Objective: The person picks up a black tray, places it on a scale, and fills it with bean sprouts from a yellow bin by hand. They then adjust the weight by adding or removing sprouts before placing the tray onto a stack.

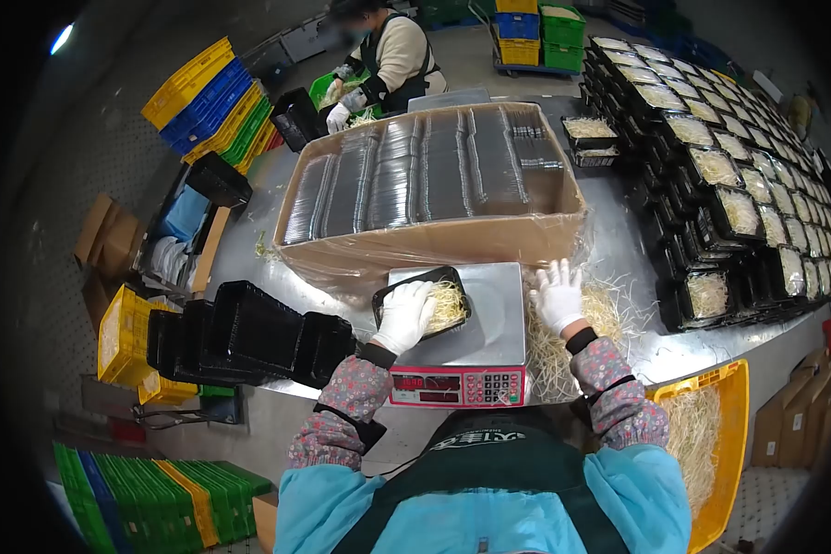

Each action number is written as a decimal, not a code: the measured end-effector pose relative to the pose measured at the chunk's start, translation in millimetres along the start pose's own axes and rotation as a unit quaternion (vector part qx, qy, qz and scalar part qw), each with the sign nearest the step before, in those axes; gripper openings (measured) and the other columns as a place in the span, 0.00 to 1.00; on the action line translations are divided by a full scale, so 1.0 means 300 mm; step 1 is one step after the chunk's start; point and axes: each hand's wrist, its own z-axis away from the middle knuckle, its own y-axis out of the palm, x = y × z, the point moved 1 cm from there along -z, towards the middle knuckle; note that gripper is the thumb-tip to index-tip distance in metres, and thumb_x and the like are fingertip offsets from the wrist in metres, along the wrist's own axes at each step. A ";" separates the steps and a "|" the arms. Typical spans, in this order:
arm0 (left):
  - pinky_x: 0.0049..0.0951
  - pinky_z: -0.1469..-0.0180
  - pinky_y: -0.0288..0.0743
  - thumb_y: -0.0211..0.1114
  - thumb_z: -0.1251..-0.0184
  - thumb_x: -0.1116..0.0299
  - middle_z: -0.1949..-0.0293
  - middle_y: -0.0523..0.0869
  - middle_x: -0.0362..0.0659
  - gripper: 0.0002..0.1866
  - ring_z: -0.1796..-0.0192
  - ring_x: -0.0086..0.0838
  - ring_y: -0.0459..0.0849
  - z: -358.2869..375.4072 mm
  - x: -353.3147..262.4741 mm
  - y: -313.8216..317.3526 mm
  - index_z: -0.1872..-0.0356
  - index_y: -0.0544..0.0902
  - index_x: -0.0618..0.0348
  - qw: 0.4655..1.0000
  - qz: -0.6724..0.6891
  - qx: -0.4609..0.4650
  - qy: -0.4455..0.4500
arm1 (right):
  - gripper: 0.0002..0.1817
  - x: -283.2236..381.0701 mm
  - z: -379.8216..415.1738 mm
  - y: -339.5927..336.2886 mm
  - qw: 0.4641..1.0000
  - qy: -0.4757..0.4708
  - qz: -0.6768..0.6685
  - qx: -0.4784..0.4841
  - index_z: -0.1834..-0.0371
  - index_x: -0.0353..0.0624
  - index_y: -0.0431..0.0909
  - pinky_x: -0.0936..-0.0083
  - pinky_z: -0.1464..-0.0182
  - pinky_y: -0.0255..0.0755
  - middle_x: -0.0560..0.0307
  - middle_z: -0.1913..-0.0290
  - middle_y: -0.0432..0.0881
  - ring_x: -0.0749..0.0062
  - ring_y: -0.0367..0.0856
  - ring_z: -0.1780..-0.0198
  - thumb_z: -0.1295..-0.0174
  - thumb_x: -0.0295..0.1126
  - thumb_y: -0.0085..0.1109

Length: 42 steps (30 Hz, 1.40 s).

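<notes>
A black tray (pixel 454 276) with pale bean sprouts sits on the left part of the metal scale plate (pixel 497 314). My left hand (pixel 404 316), in a white glove, lies over the tray's left side; its fingertips reach into the tray and look closed, but what they hold is hidden. To the right of the scale, a loose heap of sprouts (pixel 600 319) lies on the metal table. My right hand (pixel 558 295), also white-gloved, rests on the heap's upper left edge with its fingers spread. The scale's red front panel (pixel 457 386) faces me.
Beyond the scale stands a cardboard box (pixel 425 242) of clear plastic lids. Stacked empty black trays (pixel 254 332) are at left, filled trays (pixel 711 166) at right. A yellow crate (pixel 734 443) of sprouts is lower right. A co-worker (pixel 399 55) handles sprouts at the far side.
</notes>
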 end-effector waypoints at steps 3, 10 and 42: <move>0.46 0.45 0.70 0.59 0.30 0.60 0.49 0.82 0.48 0.20 0.47 0.45 0.78 -0.035 -0.038 0.024 0.43 0.79 0.60 1.000 -0.012 -0.005 -0.003 | 0.32 0.030 -0.052 -0.083 0.985 -0.051 -0.148 -0.067 0.25 0.46 0.64 0.48 0.25 0.54 0.45 0.29 0.72 0.50 0.68 0.28 0.30 0.44 0.55; 0.45 0.47 0.70 0.62 0.35 0.58 0.49 0.81 0.47 0.24 0.46 0.44 0.78 -0.130 -0.107 0.114 0.41 0.78 0.57 0.999 -0.031 0.029 0.000 | 0.40 0.321 -0.008 -0.059 0.957 -0.246 -0.150 -0.046 0.28 0.34 0.65 0.49 0.30 0.61 0.39 0.37 0.78 0.46 0.77 0.36 0.30 0.59 0.48; 0.27 0.44 0.79 0.51 0.17 0.57 0.42 0.84 0.52 0.23 0.44 0.31 0.86 0.168 -0.131 -0.358 0.36 0.76 0.66 0.744 0.507 -0.265 -0.346 | 0.07 -0.140 -0.573 -0.316 0.964 -0.074 -0.253 0.030 0.68 0.40 0.85 0.76 0.65 0.77 0.58 0.74 0.85 0.75 0.83 0.70 0.45 0.30 0.73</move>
